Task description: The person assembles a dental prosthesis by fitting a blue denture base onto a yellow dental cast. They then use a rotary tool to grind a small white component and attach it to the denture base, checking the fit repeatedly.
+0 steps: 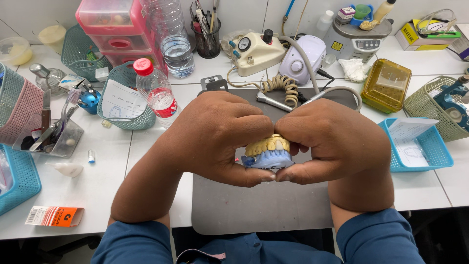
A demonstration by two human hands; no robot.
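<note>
1. Watching the head view, I see my left hand (220,134) and right hand (332,142) pinching a dental cast (268,152), yellow teeth over blue base, above the grey mat (259,205).
2. Step, I judge: seating both halves; next needs steady, even pressure.

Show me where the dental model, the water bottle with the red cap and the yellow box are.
dental model (268,151), head view, on its front teeth.
water bottle (155,90), head view, on its clear body.
yellow box (387,84), head view, on its lid.
</note>
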